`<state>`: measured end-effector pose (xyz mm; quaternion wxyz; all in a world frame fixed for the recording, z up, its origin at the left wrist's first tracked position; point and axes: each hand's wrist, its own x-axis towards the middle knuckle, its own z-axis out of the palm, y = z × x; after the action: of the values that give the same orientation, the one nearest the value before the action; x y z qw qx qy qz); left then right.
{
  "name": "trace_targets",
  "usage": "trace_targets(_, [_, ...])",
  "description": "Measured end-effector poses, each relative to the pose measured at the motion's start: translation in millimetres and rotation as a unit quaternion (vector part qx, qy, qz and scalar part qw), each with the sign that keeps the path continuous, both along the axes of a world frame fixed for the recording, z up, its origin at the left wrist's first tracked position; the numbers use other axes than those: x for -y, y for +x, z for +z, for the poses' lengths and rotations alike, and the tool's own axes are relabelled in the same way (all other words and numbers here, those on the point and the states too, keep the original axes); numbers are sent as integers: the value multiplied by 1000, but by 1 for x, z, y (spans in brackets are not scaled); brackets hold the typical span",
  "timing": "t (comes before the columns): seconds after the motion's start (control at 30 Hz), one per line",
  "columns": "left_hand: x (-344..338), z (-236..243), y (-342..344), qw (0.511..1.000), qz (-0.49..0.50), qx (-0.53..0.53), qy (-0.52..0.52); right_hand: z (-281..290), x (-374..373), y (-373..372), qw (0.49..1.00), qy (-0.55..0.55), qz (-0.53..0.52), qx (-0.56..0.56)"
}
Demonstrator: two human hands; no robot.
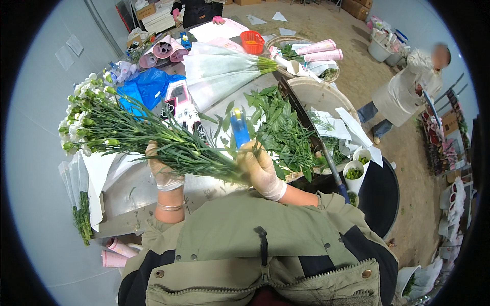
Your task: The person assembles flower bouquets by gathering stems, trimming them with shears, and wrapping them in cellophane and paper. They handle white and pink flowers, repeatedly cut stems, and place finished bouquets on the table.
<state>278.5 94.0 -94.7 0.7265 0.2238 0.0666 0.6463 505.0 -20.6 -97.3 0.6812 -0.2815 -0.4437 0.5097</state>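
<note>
A bunch of white carnations [168, 135] with long green stems lies slanted across my two hands, blooms at the left. My left hand [162, 168], in a pale thin glove, curls around the stems from below; its fingers are partly hidden behind the leaves. At the stem ends, my gloved right hand [260, 171] is closed around the bunch. A blue tool with a yellow part [239, 127] rises just above the right fist; whether that hand grips it too, I cannot tell.
Cut leaves [288, 130] cover the table's right side beside a long dark metal bar [319, 140]. A white-wrapped bouquet [219, 71], blue plastic bag [148, 92] and red basket [252, 42] lie farther back. One person [408, 89] stands right; another [201, 13] works across the table.
</note>
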Motion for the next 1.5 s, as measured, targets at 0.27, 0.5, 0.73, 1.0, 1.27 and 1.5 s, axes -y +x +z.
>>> trace_targets(0.27, [0, 2, 1, 1000, -3, 7, 0, 1, -2, 0, 999, -26, -24, -28])
trace_targets(0.5, [7, 18, 0, 998, -47, 4, 33, 11, -12, 4, 962, 26, -30, 269])
trace_targets(0.73, [26, 37, 11, 989, -66, -109, 73, 12, -12, -2, 900, 47, -86, 425])
trace_targets(1.0, [21, 69, 20, 966, -154, -111, 173, 15, -9, 0, 913, 17, -23, 407])
trace_targets(1.27, [18, 65, 48, 968, -111, -28, 224, 14, 9, 11, 979, -110, 9, 173])
trace_targets(1.5, [-2, 59, 49, 944, -192, 29, 266, 2, 21, 19, 985, -77, -30, -154])
